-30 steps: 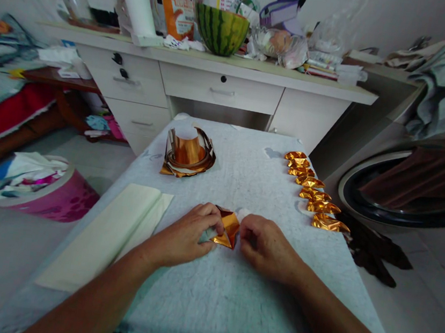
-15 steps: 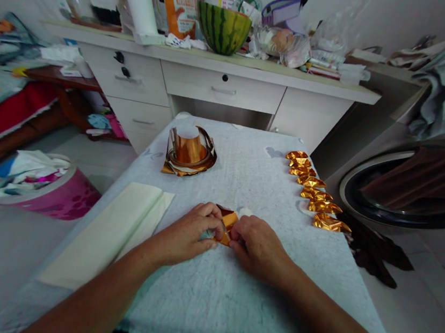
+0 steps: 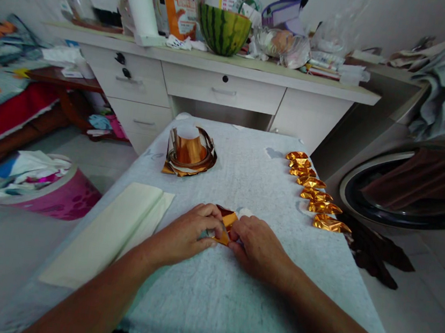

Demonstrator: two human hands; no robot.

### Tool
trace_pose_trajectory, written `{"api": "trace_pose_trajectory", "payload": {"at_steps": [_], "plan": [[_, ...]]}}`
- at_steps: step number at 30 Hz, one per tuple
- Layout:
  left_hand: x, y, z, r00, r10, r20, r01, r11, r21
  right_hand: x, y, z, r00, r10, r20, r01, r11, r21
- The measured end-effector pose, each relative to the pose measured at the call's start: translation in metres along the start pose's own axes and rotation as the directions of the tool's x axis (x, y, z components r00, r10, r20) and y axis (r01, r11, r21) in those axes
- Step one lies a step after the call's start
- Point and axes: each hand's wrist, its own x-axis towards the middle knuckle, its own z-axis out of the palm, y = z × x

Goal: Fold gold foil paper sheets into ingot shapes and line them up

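Observation:
Between my hands, low over the cloth-covered table, is a partly folded piece of gold foil paper. My left hand pinches its left side with thumb and fingers. On its right side, the fingers of my right hand are closed on the paper's edge. Part of the foil is hidden behind the fingers. A row of several folded gold foil pieces runs down the table's right side. Curled sheets of gold foil paper stand at the back left. Left of my hands lies folded pale yellow paper.
A white counter with drawers stands behind the table, bearing a cut watermelon and an orange packet. To the left on the floor is a pink bin. A front-loading washing machine stands at the right.
My fingers have shifted very slightly on the gold foil paper. Both hands stay in the same place, and the other things on the table have not moved.

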Motion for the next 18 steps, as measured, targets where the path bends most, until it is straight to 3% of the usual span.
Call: {"api": "trace_pose_trajectory", "payload": {"at_steps": [4,11,18], "plan": [[0.001,0.000,-0.001,0.999,0.040,-0.004,-0.040,0.999,0.021,-0.002,-0.001,0.001,0.998,-0.052,-0.033,0.052,0.999,0.004],[0.001,-0.001,0.000,0.999,0.047,0.001,-0.047,0.999,0.014,0.000,-0.004,0.010,0.999,-0.008,-0.052,0.003,0.994,-0.112],[0.000,0.001,-0.002,0.999,0.048,0.004,-0.048,0.998,0.034,-0.007,-0.005,0.004,0.997,-0.051,-0.063,0.047,0.997,-0.055]]}}
